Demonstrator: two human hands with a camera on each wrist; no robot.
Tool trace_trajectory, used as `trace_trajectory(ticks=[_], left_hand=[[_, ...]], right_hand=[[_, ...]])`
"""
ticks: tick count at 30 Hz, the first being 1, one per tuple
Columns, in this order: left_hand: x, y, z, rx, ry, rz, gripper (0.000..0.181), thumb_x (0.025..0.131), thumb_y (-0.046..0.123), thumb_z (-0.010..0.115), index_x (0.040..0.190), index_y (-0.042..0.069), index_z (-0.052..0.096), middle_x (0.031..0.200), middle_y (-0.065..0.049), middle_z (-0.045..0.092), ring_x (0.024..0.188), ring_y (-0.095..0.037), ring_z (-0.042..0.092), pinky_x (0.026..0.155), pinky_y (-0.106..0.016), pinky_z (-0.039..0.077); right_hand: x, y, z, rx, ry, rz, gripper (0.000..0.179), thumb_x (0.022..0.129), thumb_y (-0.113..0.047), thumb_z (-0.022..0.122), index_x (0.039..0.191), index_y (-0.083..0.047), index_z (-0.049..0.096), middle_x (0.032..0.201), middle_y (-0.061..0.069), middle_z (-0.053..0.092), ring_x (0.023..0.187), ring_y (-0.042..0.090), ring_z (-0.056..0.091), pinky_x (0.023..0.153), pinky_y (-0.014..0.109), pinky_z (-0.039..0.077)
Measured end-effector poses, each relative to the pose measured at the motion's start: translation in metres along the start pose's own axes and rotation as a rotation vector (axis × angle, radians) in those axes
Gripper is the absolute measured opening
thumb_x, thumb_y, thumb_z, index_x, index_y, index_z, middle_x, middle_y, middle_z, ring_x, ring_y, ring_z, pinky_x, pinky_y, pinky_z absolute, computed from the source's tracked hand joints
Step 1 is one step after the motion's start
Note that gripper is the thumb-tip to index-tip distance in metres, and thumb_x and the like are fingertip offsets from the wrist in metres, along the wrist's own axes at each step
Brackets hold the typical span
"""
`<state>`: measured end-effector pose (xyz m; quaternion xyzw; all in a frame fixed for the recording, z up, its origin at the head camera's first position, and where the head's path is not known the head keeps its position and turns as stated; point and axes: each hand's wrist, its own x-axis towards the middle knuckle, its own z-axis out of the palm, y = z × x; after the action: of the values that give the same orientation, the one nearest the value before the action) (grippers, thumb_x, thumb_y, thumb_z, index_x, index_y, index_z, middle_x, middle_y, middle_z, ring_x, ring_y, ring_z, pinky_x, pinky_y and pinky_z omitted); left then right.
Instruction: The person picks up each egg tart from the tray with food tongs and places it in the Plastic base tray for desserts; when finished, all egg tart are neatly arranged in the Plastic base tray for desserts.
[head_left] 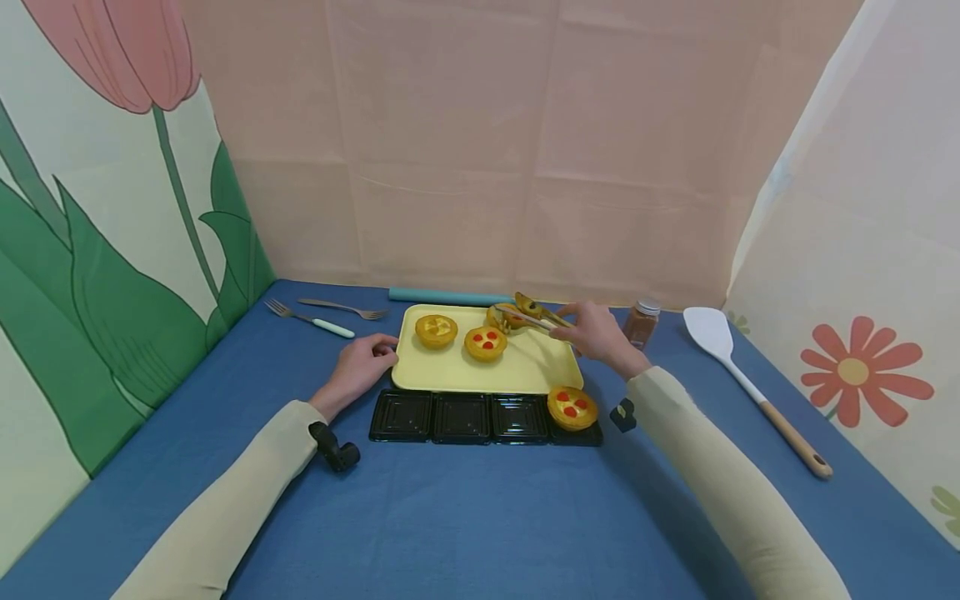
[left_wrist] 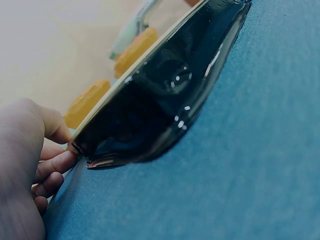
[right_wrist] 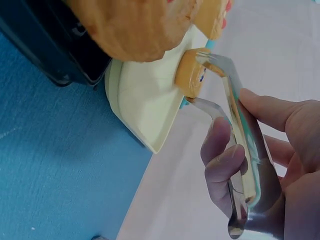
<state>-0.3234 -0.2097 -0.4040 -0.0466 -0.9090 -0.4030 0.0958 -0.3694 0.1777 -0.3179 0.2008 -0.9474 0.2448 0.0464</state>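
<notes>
Tarts (head_left: 485, 343), four; tongs (right_wrist: 270, 192), one pair.

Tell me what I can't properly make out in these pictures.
Right wrist view: rear end of the tongs, cut off by the bottom edge.
Head view: full topping of the far tart, partly covered by the tongs.
Head view: any lettering on the jar, too small.
Left wrist view: surface of the tray, hidden behind its rim.

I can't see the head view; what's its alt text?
A person's right hand holds metal tongs against a tart on a yellow tray; the left hand grips its left edge. Two more tarts sit on the tray, a fourth at the right end of a black container.
</notes>
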Motion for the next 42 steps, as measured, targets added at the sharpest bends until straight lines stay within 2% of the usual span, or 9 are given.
trace_trajectory(ticks=[4,11,12,14,17,20,22,32,42], left_hand=[[0.000,0.000,-0.001,0.005,-0.001,-0.002,0.042,0.095,0.017,0.055,0.133,0.002,0.064,0.104,-0.011,0.066,0.082,-0.025,0.055,0.075,-0.038,0.041],[-0.001,0.000,-0.001,-0.003,-0.002,-0.004,0.042,0.095,0.017,0.055,0.133,0.002,0.064,0.103,-0.011,0.066,0.080,-0.025,0.054,0.073,-0.038,0.041],[-0.001,0.000,-0.001,-0.002,-0.002,-0.002,0.042,0.094,0.017,0.055,0.133,0.002,0.064,0.103,-0.011,0.066,0.080,-0.025,0.054,0.073,-0.038,0.040],[-0.001,0.000,-0.001,0.000,-0.002,-0.001,0.042,0.094,0.017,0.055,0.133,0.001,0.063,0.103,-0.011,0.066,0.081,-0.025,0.054,0.073,-0.038,0.040],[-0.001,0.001,-0.001,-0.001,-0.007,-0.005,0.042,0.095,0.017,0.055,0.133,0.001,0.063,0.103,-0.011,0.066,0.081,-0.025,0.054,0.074,-0.038,0.041],[-0.002,0.001,-0.002,0.000,-0.010,-0.007,0.042,0.095,0.017,0.055,0.133,0.001,0.063,0.104,-0.012,0.066,0.082,-0.026,0.054,0.075,-0.039,0.041],[-0.002,0.001,-0.002,0.002,-0.010,-0.009,0.042,0.095,0.017,0.055,0.133,0.001,0.063,0.105,-0.012,0.066,0.083,-0.026,0.054,0.075,-0.039,0.041],[-0.001,0.000,-0.001,0.003,-0.008,-0.010,0.043,0.095,0.017,0.054,0.134,0.002,0.063,0.107,-0.013,0.066,0.086,-0.026,0.055,0.077,-0.040,0.042],[-0.001,0.000,-0.001,0.003,-0.013,-0.008,0.041,0.095,0.016,0.055,0.134,0.002,0.063,0.104,-0.011,0.066,0.083,-0.026,0.055,0.074,-0.039,0.041]], right_hand=[[0.000,-0.002,0.000,-0.003,-0.006,0.007,0.047,0.097,-0.023,0.069,0.134,0.004,0.062,0.062,0.014,0.066,0.043,0.019,0.058,0.044,0.032,0.046],[-0.001,-0.004,0.000,0.000,0.006,0.004,0.045,0.096,-0.021,0.069,0.133,0.004,0.063,0.096,0.017,0.074,0.045,0.026,0.060,0.044,0.032,0.047],[-0.001,-0.005,0.000,0.001,0.008,0.004,0.044,0.096,-0.021,0.069,0.133,0.004,0.063,0.096,0.018,0.074,0.045,0.026,0.060,0.044,0.031,0.047],[-0.001,-0.004,0.000,0.003,0.009,-0.002,0.044,0.096,-0.020,0.069,0.132,0.004,0.063,0.093,0.018,0.074,0.043,0.026,0.058,0.043,0.031,0.045],[-0.002,-0.003,-0.001,0.004,0.015,-0.009,0.043,0.096,-0.020,0.069,0.132,0.004,0.064,0.073,0.014,0.071,0.039,0.021,0.054,0.042,0.031,0.044],[-0.004,-0.003,-0.002,0.005,0.026,-0.010,0.042,0.096,-0.019,0.069,0.131,0.003,0.064,0.054,0.007,0.061,0.038,0.018,0.051,0.042,0.031,0.043],[-0.006,-0.003,-0.003,0.009,0.029,-0.010,0.041,0.096,-0.018,0.069,0.131,0.004,0.065,0.049,0.004,0.054,0.037,0.018,0.049,0.041,0.030,0.042],[-0.020,-0.002,-0.010,0.007,0.060,-0.007,0.040,0.096,-0.018,0.069,0.129,0.005,0.066,0.049,0.004,0.047,0.037,0.018,0.044,0.041,0.031,0.036],[-0.044,-0.009,-0.018,-0.015,0.123,-0.027,0.040,0.096,-0.021,0.070,0.129,0.000,0.067,0.051,0.003,0.047,0.039,0.020,0.044,0.042,0.032,0.035]])
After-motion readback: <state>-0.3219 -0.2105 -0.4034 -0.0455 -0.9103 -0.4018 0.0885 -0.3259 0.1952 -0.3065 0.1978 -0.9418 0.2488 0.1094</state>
